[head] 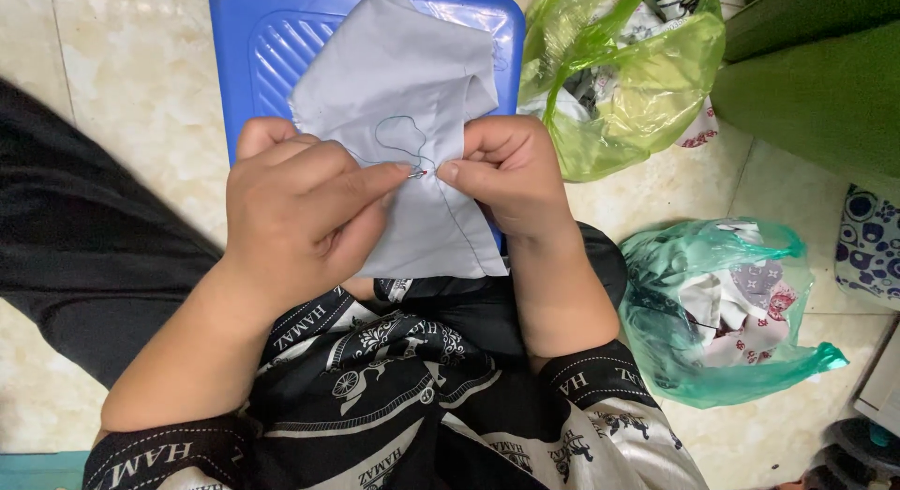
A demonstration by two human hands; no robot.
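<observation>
A pale grey piece of cloth [403, 77] is held up in front of me over a blue plastic stool [267, 49]. My left hand [295, 209] grips the cloth's left side, with its forefinger stretched to a small needle [418, 172]. My right hand [511, 171] pinches the cloth and the needle from the right. A dark thread [398, 134] loops across the cloth from the needle.
A light green plastic bag [628, 73] with fabric scraps lies at the upper right. A darker green bag [722, 312] with patterned cloth sits on the tiled floor [122, 87] at the right. A green cushion [816, 87] fills the far right corner.
</observation>
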